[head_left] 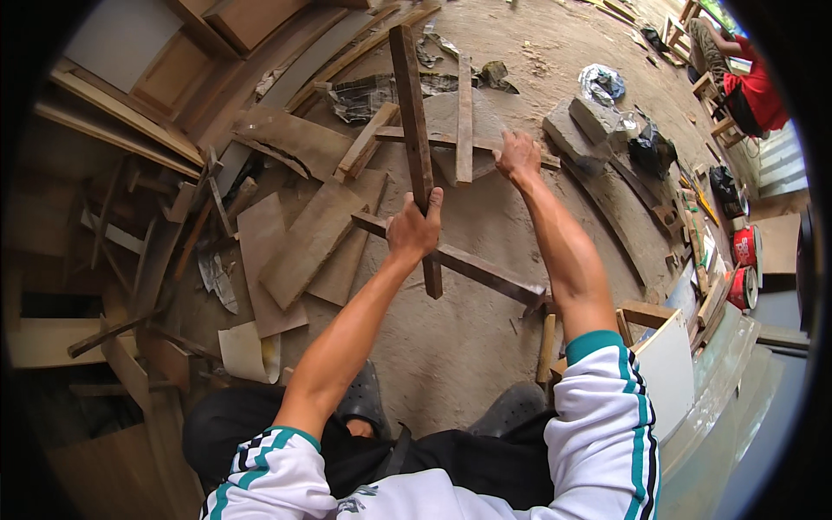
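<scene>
My left hand (415, 227) is wrapped round a long dark wooden bar (410, 113), which stands up lengthwise in front of me. A second wooden bar (490, 273) crosses it just below that hand, slanting down to the right. Farther off, my right hand (521, 158) has its fingers curled over a thin wooden strip (438, 139), near the strip's right end. Two short wooden pieces lie across this strip: a pale upright slat (464, 121) and a tilted piece (367, 141) at its left end. How the crossing pieces are joined cannot be made out.
Loose boards (321, 243) and offcuts crowd the ground at left. Concrete blocks (576, 130) and a black plastic bag (652, 149) lie at right, with red cans (744, 288) beyond. A white-sided wooden box (667, 364) stands by my right elbow. A person in red (763, 87) sits far right.
</scene>
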Motion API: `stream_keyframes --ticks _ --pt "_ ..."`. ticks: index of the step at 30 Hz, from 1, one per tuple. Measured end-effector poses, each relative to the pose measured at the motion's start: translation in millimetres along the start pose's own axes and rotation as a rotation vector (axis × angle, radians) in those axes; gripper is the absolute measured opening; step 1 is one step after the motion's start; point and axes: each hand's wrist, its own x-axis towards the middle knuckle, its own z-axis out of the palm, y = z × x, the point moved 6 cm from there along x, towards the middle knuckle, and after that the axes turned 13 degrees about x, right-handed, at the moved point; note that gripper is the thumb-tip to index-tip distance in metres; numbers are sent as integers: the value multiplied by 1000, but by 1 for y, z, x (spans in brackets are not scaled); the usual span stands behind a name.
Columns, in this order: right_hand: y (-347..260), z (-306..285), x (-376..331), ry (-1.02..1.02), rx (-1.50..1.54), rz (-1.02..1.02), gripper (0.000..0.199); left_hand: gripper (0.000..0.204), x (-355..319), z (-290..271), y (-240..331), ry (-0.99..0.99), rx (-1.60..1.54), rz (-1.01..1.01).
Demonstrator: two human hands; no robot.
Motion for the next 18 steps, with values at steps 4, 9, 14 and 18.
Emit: stream_keyframes --ticks 4,9,14,18 --pt "18 -28 4 -190 184 -21 54 79 -14 10 -11 -83 -9 -91" --pt "-27 -59 -65 -943 242 -32 67 86 -39 14 -68 -156 79 -291" --pt "-32 -42 -154 -1251 26 68 83 85 -76 44 -87 -386 161 -378" --pt "-42 -11 -207 -1450 5 80 91 82 -101 72 -90 -495 199 -371"
